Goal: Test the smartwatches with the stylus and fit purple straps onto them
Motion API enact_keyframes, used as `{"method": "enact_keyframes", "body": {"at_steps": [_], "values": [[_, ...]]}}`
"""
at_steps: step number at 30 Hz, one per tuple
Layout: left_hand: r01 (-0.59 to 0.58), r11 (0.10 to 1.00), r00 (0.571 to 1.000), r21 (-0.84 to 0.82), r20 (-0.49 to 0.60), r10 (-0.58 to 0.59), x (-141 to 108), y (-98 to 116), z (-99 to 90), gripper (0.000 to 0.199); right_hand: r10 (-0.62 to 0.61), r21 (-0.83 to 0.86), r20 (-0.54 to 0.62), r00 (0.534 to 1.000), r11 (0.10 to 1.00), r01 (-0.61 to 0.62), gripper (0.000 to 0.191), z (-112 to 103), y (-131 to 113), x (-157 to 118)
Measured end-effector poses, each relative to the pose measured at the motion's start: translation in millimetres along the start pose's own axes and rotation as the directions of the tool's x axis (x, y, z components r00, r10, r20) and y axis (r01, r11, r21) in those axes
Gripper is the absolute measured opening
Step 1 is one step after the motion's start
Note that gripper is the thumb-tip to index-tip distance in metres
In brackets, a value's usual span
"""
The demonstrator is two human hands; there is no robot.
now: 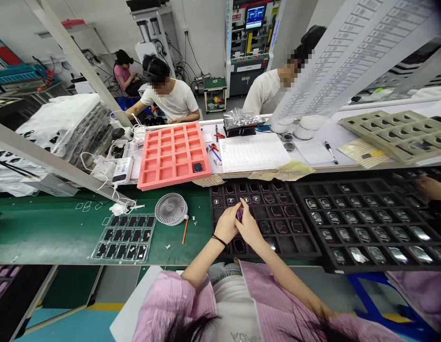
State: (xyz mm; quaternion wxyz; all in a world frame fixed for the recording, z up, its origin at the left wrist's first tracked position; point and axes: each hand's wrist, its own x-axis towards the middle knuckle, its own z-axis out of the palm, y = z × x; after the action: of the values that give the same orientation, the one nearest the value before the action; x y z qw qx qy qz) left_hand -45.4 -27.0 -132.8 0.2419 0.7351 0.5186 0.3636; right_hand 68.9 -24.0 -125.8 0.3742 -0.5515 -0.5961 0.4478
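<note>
Both hands meet over a black compartment tray (297,244). My left hand (226,225), a dark band at its wrist, is closed on one side of a small purple, watch-like case (239,214). On its other side my right hand (248,227) grips the same case, fingertips near its top. The fingers cover most of the case, so its details are hidden. In the tray's pockets beneath lie several dark, rounded-square cases (281,227) with pinkish edges. A few pockets in the back rows hold cases with pale round marks (256,199).
To the right stands another black tray (348,237) of glossy watch-like pieces, with another person's hand (432,187) beyond. On the left are a small fan (171,209), an orange stick (185,231) and a clear tray (148,247). A pink foam tray (149,179) rests on the shelf.
</note>
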Motion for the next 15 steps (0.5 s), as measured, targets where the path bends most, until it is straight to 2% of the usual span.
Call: {"method": "enact_keyframes", "body": {"at_steps": [2,4,6,8,10,12,15], "values": [[-0.004,1.000,1.000,-0.009,-0.019,0.003,0.3,-1.1,-1.4,0.056,0.016,0.062,0.038,0.999,0.998,-0.018,0.068,-5.1,1.6,1.0],[-0.010,0.999,0.999,-0.052,-0.033,0.008,0.9,0.4,-8.9,0.052,0.074,0.205,0.124,0.990,0.974,-0.098,0.069,-15.1,3.1,4.6],[-0.021,0.993,1.000,-0.117,-0.025,0.018,2.1,5.3,-19.1,0.052,0.145,0.379,0.256,0.956,0.894,-0.237,0.063,-27.2,2.4,9.9],[-0.034,0.984,0.999,-0.175,0.010,0.036,3.7,12.5,-28.1,0.054,0.176,0.498,0.396,0.901,0.783,-0.372,0.052,-38.3,-0.8,15.7],[-0.037,0.979,0.998,-0.201,0.042,0.046,5.6,19.3,-33.5,0.056,0.169,0.530,0.509,0.844,0.711,-0.462,0.041,-45.9,-5.3,21.0],[-0.033,0.980,0.997,-0.196,0.058,0.045,7.6,23.4,-35.2,0.057,0.163,0.524,0.569,0.806,0.683,-0.509,0.036,-49.4,-8.9,24.9],[-0.048,0.990,0.994,-0.135,0.091,0.061,10.0,24.2,-34.0,0.058,0.175,0.505,0.583,0.793,0.686,-0.523,0.032,-48.0,-8.6,27.2]]}}
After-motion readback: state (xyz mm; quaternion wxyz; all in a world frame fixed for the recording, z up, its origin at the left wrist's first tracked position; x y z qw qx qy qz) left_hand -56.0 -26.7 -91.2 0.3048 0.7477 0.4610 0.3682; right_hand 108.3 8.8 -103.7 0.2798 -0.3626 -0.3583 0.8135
